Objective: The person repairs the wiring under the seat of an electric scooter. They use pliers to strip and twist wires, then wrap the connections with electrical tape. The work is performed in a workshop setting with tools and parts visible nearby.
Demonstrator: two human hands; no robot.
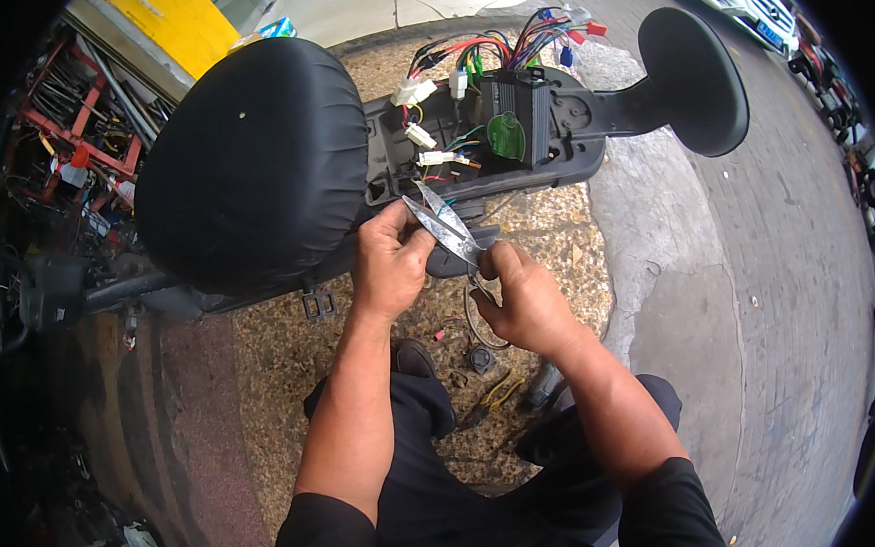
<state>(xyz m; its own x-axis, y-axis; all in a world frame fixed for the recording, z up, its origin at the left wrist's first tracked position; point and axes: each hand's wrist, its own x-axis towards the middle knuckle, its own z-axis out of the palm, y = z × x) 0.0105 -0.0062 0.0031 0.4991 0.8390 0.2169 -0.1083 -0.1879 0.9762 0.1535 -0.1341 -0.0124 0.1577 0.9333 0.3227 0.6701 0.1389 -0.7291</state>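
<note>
A pair of scissors [446, 232] is in my right hand [526, 294], fingers closed round its handles. Its silver blades stand apart and point up and left, towards the open bay of an electric scooter. My left hand [392, 256] is closed in a pinch beside the blade tips; what its fingers hold is hidden. Just beyond the tips, thin wires and white plug connectors [437, 158] lie in the bay. A black finned controller box [522, 118] with a green round sticker sits there too, and a bundle of coloured wires [511, 52] rises behind it.
The scooter's black padded seat [254, 162] fills the left; a black backrest [695, 81] stands at the right. Yellow-handled pliers [490, 399], a black round part [480, 358] and a teal tool [543, 387] lie on the ground by my feet. A red rack [87, 112] stands far left.
</note>
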